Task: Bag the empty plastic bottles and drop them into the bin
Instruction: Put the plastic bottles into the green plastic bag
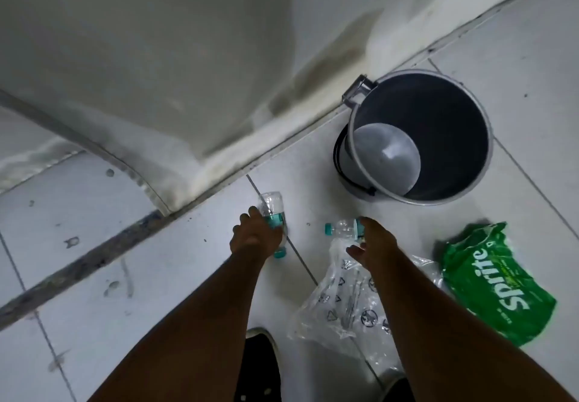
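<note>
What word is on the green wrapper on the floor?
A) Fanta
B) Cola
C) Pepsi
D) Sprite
D: the green wrapper, lying on the tiles right of the clear bag, has "Sprite" printed on it in pale letters.

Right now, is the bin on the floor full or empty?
Empty. The bin stands open by the wall, and you can see right down to its bare pale bottom, with no bottles or bag inside.
</note>
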A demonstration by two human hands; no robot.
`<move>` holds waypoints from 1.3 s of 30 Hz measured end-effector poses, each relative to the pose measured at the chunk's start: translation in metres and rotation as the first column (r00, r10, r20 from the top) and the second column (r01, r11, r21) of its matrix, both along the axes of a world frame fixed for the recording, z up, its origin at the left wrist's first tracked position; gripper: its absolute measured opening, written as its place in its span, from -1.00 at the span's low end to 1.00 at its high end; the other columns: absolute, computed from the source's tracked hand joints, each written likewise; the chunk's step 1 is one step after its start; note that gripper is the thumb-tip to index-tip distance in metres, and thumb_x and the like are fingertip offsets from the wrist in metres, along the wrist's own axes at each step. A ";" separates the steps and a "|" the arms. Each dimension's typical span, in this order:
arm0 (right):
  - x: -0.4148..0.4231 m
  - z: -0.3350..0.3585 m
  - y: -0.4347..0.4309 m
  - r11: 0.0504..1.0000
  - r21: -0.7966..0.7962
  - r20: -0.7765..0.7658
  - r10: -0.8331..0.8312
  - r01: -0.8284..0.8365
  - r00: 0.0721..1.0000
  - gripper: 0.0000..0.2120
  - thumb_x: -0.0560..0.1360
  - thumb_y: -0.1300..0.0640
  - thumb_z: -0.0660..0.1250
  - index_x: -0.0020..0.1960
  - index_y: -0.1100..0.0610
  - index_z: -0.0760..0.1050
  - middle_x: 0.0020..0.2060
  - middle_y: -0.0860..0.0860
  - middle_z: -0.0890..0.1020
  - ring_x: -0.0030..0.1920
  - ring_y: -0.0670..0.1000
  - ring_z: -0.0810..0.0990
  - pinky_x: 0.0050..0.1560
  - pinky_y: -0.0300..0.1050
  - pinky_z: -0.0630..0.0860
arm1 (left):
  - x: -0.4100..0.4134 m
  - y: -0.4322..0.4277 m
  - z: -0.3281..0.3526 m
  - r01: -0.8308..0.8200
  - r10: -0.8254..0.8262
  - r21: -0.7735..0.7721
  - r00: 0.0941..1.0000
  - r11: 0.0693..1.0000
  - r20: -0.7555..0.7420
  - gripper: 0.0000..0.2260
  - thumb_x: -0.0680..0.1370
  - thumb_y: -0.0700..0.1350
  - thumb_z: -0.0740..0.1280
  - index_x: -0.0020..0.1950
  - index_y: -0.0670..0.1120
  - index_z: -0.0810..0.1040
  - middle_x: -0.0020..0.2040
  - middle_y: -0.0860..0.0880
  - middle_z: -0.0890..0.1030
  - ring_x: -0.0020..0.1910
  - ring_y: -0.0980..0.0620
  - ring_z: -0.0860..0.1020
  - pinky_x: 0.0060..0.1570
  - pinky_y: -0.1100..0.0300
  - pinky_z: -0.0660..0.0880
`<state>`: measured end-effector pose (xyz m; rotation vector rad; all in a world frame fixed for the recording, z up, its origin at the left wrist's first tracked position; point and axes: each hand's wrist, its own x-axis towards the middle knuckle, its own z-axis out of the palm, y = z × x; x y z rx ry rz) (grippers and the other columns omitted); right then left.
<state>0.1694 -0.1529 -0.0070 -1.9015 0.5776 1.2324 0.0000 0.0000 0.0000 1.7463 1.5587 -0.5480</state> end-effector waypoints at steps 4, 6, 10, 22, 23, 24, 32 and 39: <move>0.001 -0.033 0.010 0.961 0.007 -0.171 -0.271 0.276 0.947 -0.45 0.53 -0.02 0.36 0.43 0.16 0.32 0.38 0.21 0.42 0.31 0.24 0.48 -0.04 0.06 0.58 | 0.003 0.000 -0.028 -0.081 0.081 -0.023 0.997 0.996 -0.006 -0.26 0.39 0.25 0.46 0.39 -0.10 0.29 0.28 -0.15 0.47 0.27 -0.18 0.46 0.20 -0.06 0.46; 0.004 -0.046 0.010 0.952 -0.036 -0.187 -0.306 0.305 0.933 -0.41 0.45 -0.05 0.45 0.38 0.13 0.34 0.30 0.24 0.47 0.27 0.28 0.49 0.00 0.10 0.58 | 0.007 -0.003 -0.040 -0.050 0.051 -0.012 0.999 0.999 0.014 -0.25 0.37 0.26 0.47 0.40 -0.08 0.30 0.26 -0.14 0.48 0.24 -0.16 0.49 0.18 -0.05 0.49; 0.010 -0.050 0.009 0.935 -0.186 -0.113 -0.326 0.303 0.938 -0.32 0.29 -0.13 0.54 0.26 0.13 0.36 0.13 0.23 0.54 0.09 0.21 0.55 -0.02 0.06 0.53 | 0.012 -0.002 -0.047 -0.050 0.046 0.027 0.992 0.998 0.117 -0.37 0.39 0.15 0.50 0.32 -0.08 0.37 0.18 -0.11 0.56 0.11 -0.11 0.56 0.05 0.02 0.52; -0.001 0.068 -0.059 0.958 -0.282 0.146 0.098 -0.053 0.984 -0.37 0.22 -0.10 0.59 0.12 0.26 0.55 0.00 0.21 0.65 -0.10 0.16 0.62 -0.01 -0.02 0.52 | 0.038 -0.061 0.079 0.216 -0.202 -0.024 0.941 0.976 0.271 -0.57 0.40 0.00 0.47 0.20 -0.07 0.45 0.08 -0.09 0.59 0.02 -0.11 0.58 0.01 0.05 0.54; 0.000 0.082 -0.073 0.939 -0.318 0.211 0.205 -0.131 0.956 -0.34 0.24 -0.08 0.58 0.18 0.26 0.49 0.05 0.20 0.65 -0.01 0.17 0.62 0.01 -0.06 0.48 | 0.045 -0.073 0.089 0.312 -0.302 0.004 0.915 0.950 0.269 -0.54 0.41 0.01 0.46 0.24 -0.07 0.44 0.12 -0.09 0.56 0.05 -0.11 0.56 0.06 0.02 0.53; 0.005 0.096 -0.093 0.926 -0.343 0.269 0.260 -0.160 0.928 -0.36 0.27 -0.03 0.57 0.22 0.23 0.45 0.08 0.18 0.64 0.05 0.18 0.62 0.02 -0.08 0.46 | 0.056 -0.087 0.099 0.412 -0.409 0.046 0.872 0.910 0.269 -0.51 0.43 0.04 0.44 0.29 -0.07 0.41 0.16 -0.09 0.53 0.08 -0.10 0.54 0.09 0.02 0.52; 0.053 0.124 -0.228 0.849 -0.491 0.429 0.429 -0.193 0.795 -0.38 0.41 0.02 0.46 0.38 0.12 0.31 0.23 0.13 0.58 0.18 0.22 0.57 0.10 0.06 0.52 | 0.164 -0.204 0.108 0.757 -0.799 0.256 0.556 0.601 0.229 -0.34 0.52 0.13 0.29 0.53 -0.06 0.15 0.32 -0.09 0.44 0.21 -0.11 0.45 0.13 0.02 0.48; 0.105 0.083 -0.286 0.891 -0.454 0.444 0.219 0.007 0.869 -0.50 0.41 -0.03 0.43 0.24 0.14 0.38 0.07 0.11 0.66 0.03 0.17 0.64 -0.09 -0.14 0.42 | 0.261 -0.287 0.069 0.851 -0.877 0.236 0.418 0.469 0.237 -0.32 0.52 0.14 0.29 0.53 -0.08 0.12 0.33 -0.15 0.43 0.17 -0.16 0.46 0.07 -0.05 0.51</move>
